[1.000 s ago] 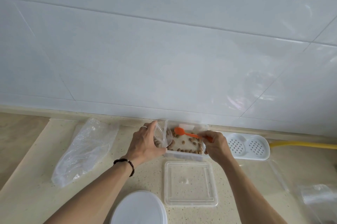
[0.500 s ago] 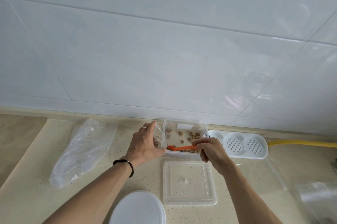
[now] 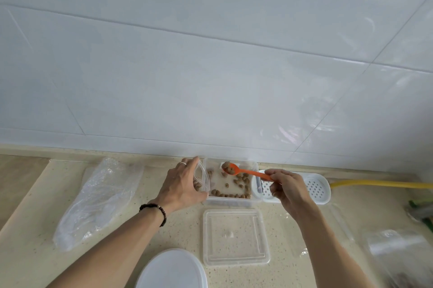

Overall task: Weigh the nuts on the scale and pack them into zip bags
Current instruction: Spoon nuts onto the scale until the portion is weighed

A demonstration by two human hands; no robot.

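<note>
Left hand [image 3: 181,184] clamped on open zip bag [image 3: 202,176], a few nuts inside. Right hand [image 3: 287,188] pinching orange spoon [image 3: 243,171], bowl heaped with nuts, raised between both grips over clear tub [image 3: 230,201]. More nuts [image 3: 240,182] scattered below spoon.

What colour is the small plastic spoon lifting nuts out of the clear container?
Orange. The small plastic spoon shows best in the head view.

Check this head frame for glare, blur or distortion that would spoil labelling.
Head view: soft reflections sheen the wall tiles; the bottom-right corner is smeared with blur; wide-angle bending curves the tile joints; the orange spoon and nuts stay sharp.
</note>
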